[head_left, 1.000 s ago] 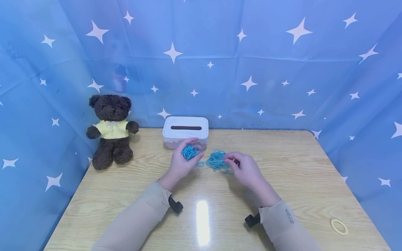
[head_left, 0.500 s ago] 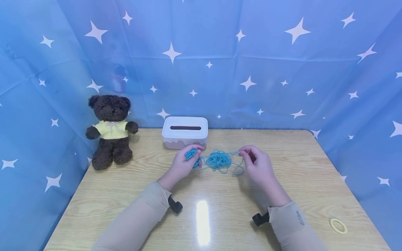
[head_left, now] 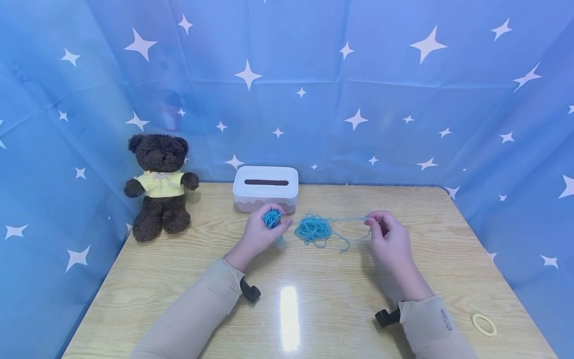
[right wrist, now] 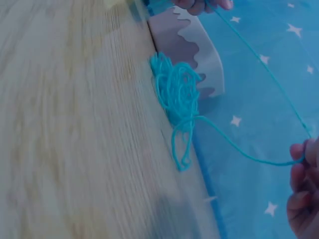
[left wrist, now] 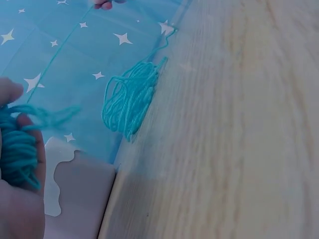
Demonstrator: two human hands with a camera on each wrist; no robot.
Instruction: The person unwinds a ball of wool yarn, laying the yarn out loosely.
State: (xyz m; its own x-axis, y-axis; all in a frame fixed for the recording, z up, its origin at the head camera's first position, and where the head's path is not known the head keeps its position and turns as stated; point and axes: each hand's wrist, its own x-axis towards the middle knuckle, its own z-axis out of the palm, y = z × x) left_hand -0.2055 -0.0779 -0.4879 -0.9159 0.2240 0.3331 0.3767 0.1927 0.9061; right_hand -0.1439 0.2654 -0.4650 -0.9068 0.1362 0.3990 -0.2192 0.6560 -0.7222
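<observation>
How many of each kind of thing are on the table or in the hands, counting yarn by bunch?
Dark brown plush bear in yellow top: 1
White-and-mauve slotted box: 1
Pale yellow ring: 1
Turquoise yarn bunches: 2
Total: 5

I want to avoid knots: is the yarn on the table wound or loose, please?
Loose: the yarn lies on the table in a heap of loops, and one strand runs to the right hand.

The yarn [head_left: 313, 229] looks matt, the wood-grained table [head_left: 332, 309] glossy.
</observation>
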